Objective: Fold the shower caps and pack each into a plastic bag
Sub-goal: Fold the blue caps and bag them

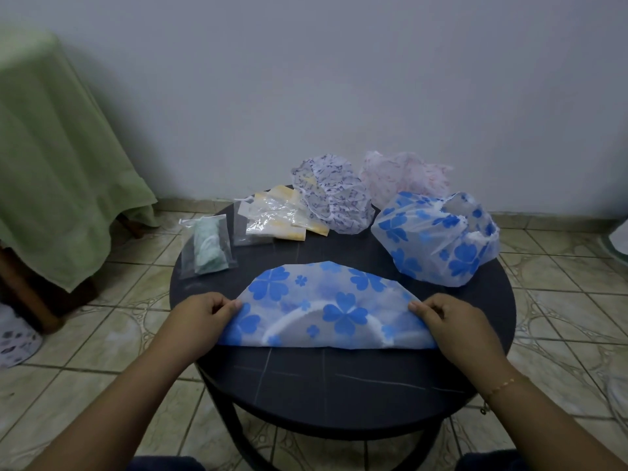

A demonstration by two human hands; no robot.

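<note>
Right now I am seeing a clear bag (207, 249) holding a green cap. My left hand (204, 314) and right hand (448, 321) are pinching the ends of the blue flower cap (326, 307), lying folded flat on the round table (339, 385).

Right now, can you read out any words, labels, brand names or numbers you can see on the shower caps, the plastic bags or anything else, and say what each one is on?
None: no readable text shows anywhere.
Folded blue-flower shower cap: printed flowers only.
Other blue-flower cap, purple-patterned cap, pink-patterned cap: patterns only, no lettering.
Bagged green cap and the clear plastic bags: no label visible.
Black table: faint pale lines, no writing.
</note>
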